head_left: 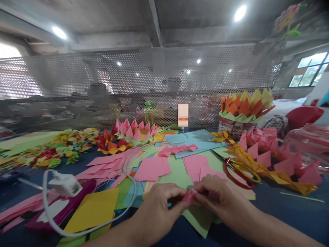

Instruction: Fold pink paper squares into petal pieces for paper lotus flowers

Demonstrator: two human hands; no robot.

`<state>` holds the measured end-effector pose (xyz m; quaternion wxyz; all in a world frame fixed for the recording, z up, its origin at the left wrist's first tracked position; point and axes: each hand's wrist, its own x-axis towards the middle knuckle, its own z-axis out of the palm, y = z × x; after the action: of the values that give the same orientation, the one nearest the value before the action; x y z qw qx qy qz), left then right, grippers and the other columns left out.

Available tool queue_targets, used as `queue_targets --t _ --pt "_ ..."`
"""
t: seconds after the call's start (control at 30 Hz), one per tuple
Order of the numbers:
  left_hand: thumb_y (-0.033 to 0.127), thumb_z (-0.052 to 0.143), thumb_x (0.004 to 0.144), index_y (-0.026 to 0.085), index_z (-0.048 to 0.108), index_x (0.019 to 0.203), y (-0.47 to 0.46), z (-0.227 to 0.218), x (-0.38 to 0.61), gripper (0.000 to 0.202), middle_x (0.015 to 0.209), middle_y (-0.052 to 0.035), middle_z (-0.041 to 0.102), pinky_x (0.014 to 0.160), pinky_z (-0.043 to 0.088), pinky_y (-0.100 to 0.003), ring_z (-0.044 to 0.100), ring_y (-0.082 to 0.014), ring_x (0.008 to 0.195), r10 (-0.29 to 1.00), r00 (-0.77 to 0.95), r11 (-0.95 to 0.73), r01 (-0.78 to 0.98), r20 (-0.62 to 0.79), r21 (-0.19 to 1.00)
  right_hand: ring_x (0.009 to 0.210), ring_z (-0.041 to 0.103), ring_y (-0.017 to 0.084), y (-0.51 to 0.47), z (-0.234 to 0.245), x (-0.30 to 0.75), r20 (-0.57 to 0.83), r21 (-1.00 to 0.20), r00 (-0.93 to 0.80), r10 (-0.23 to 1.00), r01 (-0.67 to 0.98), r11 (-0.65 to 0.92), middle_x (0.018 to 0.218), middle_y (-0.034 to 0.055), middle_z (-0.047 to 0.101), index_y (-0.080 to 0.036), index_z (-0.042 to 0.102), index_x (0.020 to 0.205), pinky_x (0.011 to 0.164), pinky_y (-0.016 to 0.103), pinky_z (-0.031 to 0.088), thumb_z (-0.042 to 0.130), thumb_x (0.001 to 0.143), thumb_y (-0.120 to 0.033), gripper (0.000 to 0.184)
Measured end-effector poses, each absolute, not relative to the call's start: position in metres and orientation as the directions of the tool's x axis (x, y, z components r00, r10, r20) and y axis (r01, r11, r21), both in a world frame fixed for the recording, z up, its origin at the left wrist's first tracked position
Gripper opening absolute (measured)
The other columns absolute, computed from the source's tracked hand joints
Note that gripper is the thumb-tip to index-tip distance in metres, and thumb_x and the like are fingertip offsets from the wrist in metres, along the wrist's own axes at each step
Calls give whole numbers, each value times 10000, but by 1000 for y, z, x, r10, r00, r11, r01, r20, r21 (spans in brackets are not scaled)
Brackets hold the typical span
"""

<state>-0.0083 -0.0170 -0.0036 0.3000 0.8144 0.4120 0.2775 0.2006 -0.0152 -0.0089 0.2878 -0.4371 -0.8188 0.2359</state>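
Observation:
My left hand (160,202) and my right hand (218,195) meet low in the middle of the view, both pinched on one small folded pink paper piece (190,197). The piece sits between the fingertips, just above a light green sheet (197,219) on the dark blue table. A ring shows on my right hand. Flat pink paper squares (153,168) lie just beyond the hands.
Red-handled scissors (238,171) lie to the right of the hands. A white cable and charger (64,183) lie on a magenta case at the left beside a yellow sheet (94,209). Folded paper flowers (133,128) and a woven basket (232,125) stand by the mesh screen.

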Motion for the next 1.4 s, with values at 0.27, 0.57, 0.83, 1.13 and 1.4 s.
queue_targets --t 0.27,0.57,0.83,1.13,1.4 --pt "363 555 933 212 737 907 -20 -4 -9 238 749 0 676 637 419 -225 573 -139 686 852 480 -444 456 207 771 744 557 156 -16 -5 199 362 -578 -485 796 553 600 750 7 648 -202 660 806 682 273 382 550 943 -290 196" --pt "209 702 767 185 665 909 -17 -3 -8 148 828 5 657 693 464 -223 589 -143 757 893 426 -346 444 145 826 753 560 171 -13 -5 205 486 -520 -432 760 556 649 778 20 654 -199 633 821 691 307 367 543 946 -238 158" --pt "450 538 915 168 669 758 -16 -10 -11 349 650 8 581 560 370 -207 496 -121 620 894 393 -400 484 215 778 752 560 168 -15 -3 204 502 -518 -450 739 528 673 784 15 658 -194 619 818 689 310 370 543 952 -227 157" --pt "290 599 864 158 613 622 -22 1 -10 276 581 16 622 543 351 -206 525 -108 557 919 376 -320 543 116 776 778 569 165 -16 -4 203 485 -530 -465 740 517 672 798 15 665 -191 620 814 706 305 380 552 950 -210 153" --pt "271 541 899 175 572 650 -20 -2 -14 269 594 26 594 569 334 -223 516 -111 583 883 423 -443 603 205 664 745 547 168 -16 -5 203 502 -498 -448 740 550 671 766 14 636 -191 626 817 681 304 366 555 946 -218 150"
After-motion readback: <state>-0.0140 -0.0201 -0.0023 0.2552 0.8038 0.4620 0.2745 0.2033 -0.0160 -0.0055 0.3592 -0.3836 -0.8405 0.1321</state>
